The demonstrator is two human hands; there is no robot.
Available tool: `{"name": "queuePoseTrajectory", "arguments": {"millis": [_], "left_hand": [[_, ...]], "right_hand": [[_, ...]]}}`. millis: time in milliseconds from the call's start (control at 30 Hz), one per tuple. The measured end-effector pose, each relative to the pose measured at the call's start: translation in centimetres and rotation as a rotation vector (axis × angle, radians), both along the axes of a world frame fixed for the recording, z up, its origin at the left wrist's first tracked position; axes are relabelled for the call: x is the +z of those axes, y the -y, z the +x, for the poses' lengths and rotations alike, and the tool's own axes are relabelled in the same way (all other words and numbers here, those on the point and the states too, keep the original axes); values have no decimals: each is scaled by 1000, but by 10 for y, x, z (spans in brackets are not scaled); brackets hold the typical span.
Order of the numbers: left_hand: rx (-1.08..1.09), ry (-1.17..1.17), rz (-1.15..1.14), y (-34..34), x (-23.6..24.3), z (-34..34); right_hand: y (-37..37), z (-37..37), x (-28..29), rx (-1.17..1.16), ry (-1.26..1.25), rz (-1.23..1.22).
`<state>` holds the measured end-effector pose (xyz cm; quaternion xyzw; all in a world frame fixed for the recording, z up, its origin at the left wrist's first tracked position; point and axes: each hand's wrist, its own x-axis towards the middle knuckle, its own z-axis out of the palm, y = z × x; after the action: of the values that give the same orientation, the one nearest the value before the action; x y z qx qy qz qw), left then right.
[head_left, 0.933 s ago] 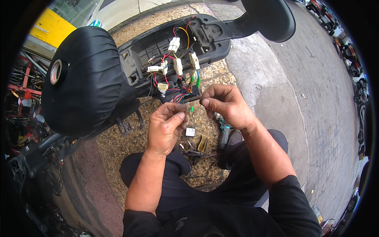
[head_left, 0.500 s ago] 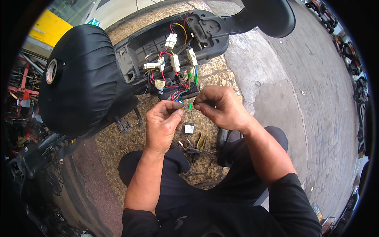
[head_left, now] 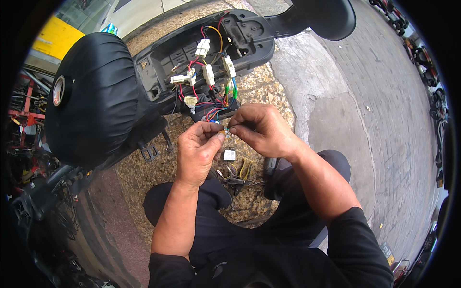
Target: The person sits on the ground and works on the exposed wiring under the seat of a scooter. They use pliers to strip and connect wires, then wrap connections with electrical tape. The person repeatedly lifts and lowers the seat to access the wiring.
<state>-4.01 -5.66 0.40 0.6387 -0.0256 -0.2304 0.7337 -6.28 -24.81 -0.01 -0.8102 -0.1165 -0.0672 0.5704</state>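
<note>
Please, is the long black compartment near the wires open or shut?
The compartment is open: its inside shows from above, behind the white connectors.

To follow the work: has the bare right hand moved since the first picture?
Yes; against the small, square, white-faced box, the bare right hand moved left.

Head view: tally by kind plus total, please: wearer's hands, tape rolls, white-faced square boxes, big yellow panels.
Hands: 2 (left hand, right hand)
Tape roll: 1
White-faced box: 1
Yellow panel: 1
Total: 5
</note>
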Motion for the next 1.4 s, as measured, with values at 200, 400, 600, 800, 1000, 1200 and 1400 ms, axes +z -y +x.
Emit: {"name": "queuePoseTrajectory", "arguments": {"millis": [200,400,600,800,1000,1200,1400], "left_hand": [[-73,3,-1,-1,-3,1],[-94,9,-19,-3,-8,2],[-85,-47,3,-5,-5,3],[-103,-50,-24,-5,-5,3],[-102,-34,-43,-6,-7,3],[-104,-13,-33,-3,-5,2],[-99,0,-78,-3,-5,2]], "right_hand": [[0,0,0,17,-74,27],[0,0,-3,40,-179,128],[-2,1,-8,67,-206,197],[-3,1,-10,72,-213,220],[-3,2,-11,74,-218,233],[-2,1,-10,98,-248,229],[-3,3,-12,102,-290,312]]}}
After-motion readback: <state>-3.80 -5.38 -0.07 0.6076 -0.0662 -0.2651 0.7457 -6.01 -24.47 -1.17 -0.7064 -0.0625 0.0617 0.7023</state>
